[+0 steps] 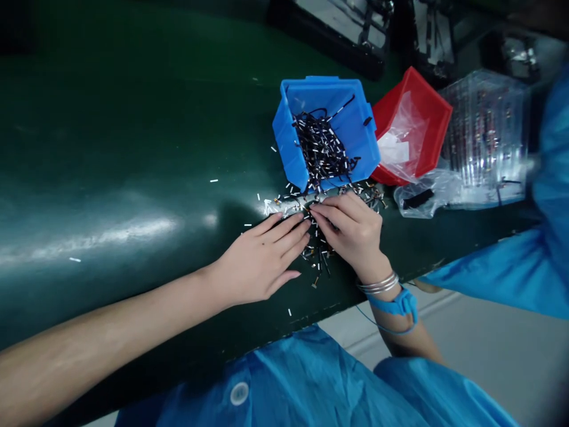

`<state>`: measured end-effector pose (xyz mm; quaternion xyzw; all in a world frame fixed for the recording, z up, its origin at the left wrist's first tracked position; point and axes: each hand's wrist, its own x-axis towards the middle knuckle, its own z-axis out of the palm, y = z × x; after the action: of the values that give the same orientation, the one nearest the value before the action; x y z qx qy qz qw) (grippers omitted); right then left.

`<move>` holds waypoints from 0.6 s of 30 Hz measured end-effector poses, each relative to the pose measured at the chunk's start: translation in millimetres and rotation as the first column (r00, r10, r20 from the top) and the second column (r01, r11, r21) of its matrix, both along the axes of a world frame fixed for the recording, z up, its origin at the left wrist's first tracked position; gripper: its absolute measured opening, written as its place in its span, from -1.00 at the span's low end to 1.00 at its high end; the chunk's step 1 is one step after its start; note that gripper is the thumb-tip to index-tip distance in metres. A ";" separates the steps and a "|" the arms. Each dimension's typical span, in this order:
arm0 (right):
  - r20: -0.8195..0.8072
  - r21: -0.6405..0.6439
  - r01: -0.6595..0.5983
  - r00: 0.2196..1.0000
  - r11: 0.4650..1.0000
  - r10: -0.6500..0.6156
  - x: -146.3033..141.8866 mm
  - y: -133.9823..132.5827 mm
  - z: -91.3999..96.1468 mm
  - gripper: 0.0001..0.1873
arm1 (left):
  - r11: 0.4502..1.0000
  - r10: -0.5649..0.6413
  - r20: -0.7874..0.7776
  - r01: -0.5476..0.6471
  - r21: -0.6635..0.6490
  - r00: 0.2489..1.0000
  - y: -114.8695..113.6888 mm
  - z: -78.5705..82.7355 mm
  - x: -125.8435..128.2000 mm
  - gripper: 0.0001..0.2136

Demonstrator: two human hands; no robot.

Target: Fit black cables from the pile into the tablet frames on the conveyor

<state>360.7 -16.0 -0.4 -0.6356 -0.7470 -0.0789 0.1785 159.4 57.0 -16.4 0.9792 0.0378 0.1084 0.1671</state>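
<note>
Rests left hand [262, 259] flat with wide grip beside loose black cables [320, 254] near frame centre, below a blue bin [288, 149]; bunches right hand [352, 230] among them, cannot tell grip's hold

We cannot tell what the right hand [353, 228] pinches; right of that grip, our view crops a co-worker's blue sleeve [555, 148].

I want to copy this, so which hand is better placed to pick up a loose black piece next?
Probably the right hand: its fingers are pinched together at the loose black pieces by the blue bin. The left hand lies palm-down beside them, fingers stretched out.
</note>
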 end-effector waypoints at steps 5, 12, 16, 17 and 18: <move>0.134 0.083 -0.043 0.991 0.996 0.032 -3.5 -7.5 1.2 -0.83 | 1.000 0.000 -0.015 0.000 -0.001 1.000 0.0 0.2 0.7 -0.50; -0.084 0.006 0.081 0.993 0.997 -0.080 -1.8 -3.6 -5.1 -0.84 | 1.000 0.000 -0.028 0.000 0.011 1.000 0.4 0.5 0.6 -0.50; -0.158 0.004 0.076 0.985 0.997 -0.074 -2.9 1.2 -5.6 -0.86 | 1.000 -0.003 -0.029 0.003 0.008 1.000 1.1 1.2 0.2 -0.50; -0.160 0.017 0.067 0.985 0.998 -0.063 -3.3 1.7 -5.3 -0.86 | 1.000 -0.004 -0.025 0.004 0.004 1.000 1.1 1.3 0.2 -0.50; -0.159 0.029 0.059 0.986 0.998 -0.053 -3.5 2.0 -5.0 -0.86 | 1.000 -0.004 -0.021 0.004 -0.002 1.000 1.2 1.3 0.2 -0.50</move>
<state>357.2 -14.0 -5.4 -0.6575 -0.7109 -0.0458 0.2456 159.7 58.2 -15.1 0.9803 0.0375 0.0976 0.1678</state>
